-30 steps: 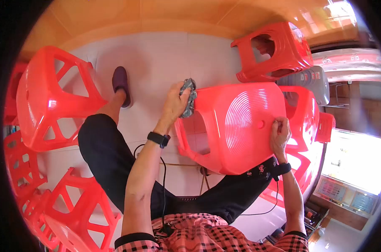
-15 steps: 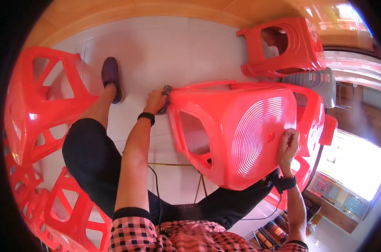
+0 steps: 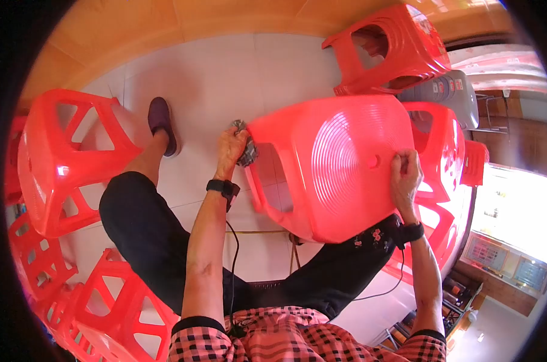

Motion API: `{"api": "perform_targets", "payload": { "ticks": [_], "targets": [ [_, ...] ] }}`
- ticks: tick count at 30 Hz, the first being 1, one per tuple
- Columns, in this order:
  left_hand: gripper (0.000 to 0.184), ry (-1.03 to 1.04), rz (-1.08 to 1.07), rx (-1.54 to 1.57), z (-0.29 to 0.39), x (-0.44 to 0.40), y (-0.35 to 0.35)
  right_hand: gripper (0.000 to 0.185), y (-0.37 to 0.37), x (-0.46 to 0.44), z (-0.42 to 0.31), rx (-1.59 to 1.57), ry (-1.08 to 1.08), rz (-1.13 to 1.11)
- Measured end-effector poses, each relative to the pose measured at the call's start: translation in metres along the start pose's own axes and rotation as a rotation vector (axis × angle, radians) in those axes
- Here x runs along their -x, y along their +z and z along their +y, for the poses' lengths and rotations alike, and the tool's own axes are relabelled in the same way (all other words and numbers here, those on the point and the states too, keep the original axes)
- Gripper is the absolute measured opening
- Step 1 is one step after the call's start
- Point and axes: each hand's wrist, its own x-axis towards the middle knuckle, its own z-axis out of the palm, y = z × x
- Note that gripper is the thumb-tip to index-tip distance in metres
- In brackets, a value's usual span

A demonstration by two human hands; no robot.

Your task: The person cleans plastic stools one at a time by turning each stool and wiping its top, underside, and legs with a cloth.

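A red plastic stool (image 3: pixel 352 199) lies tipped on its side above my lap, its ringed seat with a small hole turned partly toward me. My left hand (image 3: pixel 231 148) is closed on a crumpled dark grey cloth (image 3: pixel 247 145), which touches the stool's leg end on the left. The fingers of my right hand (image 3: pixel 407 178) are curled against the seat beside the hole; their tips are partly hidden. Below the stool is my knee in dark trousers (image 3: pixel 370 238).
Stacked red stools (image 3: pixel 394 51) stand at the upper right, beside grey stacked stools (image 3: pixel 445 96). Another red stool (image 3: pixel 53 163) is on the left, with several more at lower left. A black cord (image 3: pixel 234 265) hangs from my left wrist.
The stool has turned, bringing its seat more into view and hiding more of the upper legs. My left hand and cloth have shifted slightly with it. The whole view has also shifted.
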Motion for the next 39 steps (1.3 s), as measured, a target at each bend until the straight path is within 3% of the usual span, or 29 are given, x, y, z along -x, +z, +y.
{"api": "perform_targets", "payload": {
  "ticks": [7, 12, 13, 15, 19, 23, 25, 26, 27, 29, 33, 35, 38, 39],
  "targets": [
    [0.023, 0.148, -0.045, 0.136, 0.076, 0.043, -0.013, 0.01, 0.002, -0.006, 0.004, 0.074, -0.081, 0.076],
    [0.021, 0.548, 0.102, 0.155, 0.106, 0.085, -0.013, 0.011, 0.0, -0.007, 0.001, 0.085, -0.064, 0.067],
    [0.021, 0.551, 0.101, 0.153, 0.11, 0.094, -0.017, 0.011, 0.0, -0.007, 0.001, 0.09, -0.065, 0.065],
    [0.02, 0.699, -0.031, 0.034, 0.122, 0.115, -0.028, 0.011, 0.001, -0.007, 0.003, 0.082, -0.071, 0.078],
    [0.026, 0.888, -0.076, -0.092, 0.113, 0.174, -0.02, 0.011, 0.0, -0.007, -0.002, 0.069, -0.105, 0.108],
    [0.029, 0.865, -0.108, -0.203, 0.073, 0.21, -0.002, 0.011, 0.0, -0.008, -0.001, 0.056, -0.095, 0.087],
    [0.028, 0.642, -0.199, -0.114, 0.047, 0.218, 0.007, 0.01, 0.002, -0.009, 0.003, 0.074, -0.08, 0.098],
    [0.025, 0.294, -0.347, 0.005, 0.042, 0.223, 0.008, 0.01, 0.002, -0.009, 0.004, 0.076, -0.082, 0.103],
    [0.025, 0.299, -0.349, 0.005, 0.021, 0.222, 0.016, 0.011, 0.003, -0.008, 0.004, 0.058, -0.087, 0.108],
    [0.022, -0.022, -0.393, 0.295, -0.007, 0.211, 0.034, 0.012, 0.001, -0.009, 0.003, 0.043, -0.092, 0.119],
    [0.024, 0.05, -0.235, 0.443, 0.007, 0.174, 0.025, 0.012, 0.001, -0.008, 0.004, 0.06, -0.09, 0.111],
    [0.022, 0.061, -0.349, 0.528, 0.101, 0.174, -0.016, 0.013, 0.003, -0.006, 0.003, 0.056, -0.091, 0.104],
    [0.02, 0.13, -0.377, 0.569, 0.134, 0.161, -0.017, 0.013, 0.001, -0.009, 0.001, 0.052, -0.084, 0.116],
    [0.019, 0.262, -0.282, 0.434, 0.134, 0.16, -0.016, 0.013, 0.0, -0.01, 0.0, 0.061, -0.07, 0.11]
  ]
}}
